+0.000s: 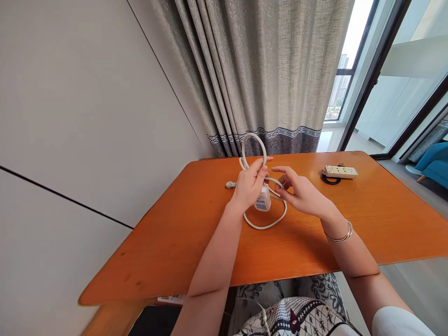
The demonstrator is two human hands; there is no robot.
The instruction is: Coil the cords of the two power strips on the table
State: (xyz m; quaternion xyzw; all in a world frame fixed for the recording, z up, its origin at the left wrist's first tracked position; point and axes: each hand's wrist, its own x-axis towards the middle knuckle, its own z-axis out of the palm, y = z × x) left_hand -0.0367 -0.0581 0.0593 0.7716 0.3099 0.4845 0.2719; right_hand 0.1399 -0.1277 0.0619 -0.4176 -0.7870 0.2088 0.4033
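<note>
- The orange table (350, 233) carries the slack, so the lower loop lies flat on it;
- your white cable (261, 226) stands looped above your left hand (249, 186), which grips it closed with its adapter block (263, 201);
- your right hand (303, 193) hovers beside it, fingers loosely spread (holding nothing).

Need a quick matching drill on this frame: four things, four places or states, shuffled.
Things:
1. left hand
2. right hand
3. beige power strip
4. white plug

Places or states:
A. lies on the orange table just left of the left hand
B. lies on the table's far right part, on a coiled black cord
C. grips the white power strip and a raised loop of white cable
D. fingers spread, touching the cable loop right of the white power strip

Pairs: 1-C, 2-D, 3-B, 4-A
</note>
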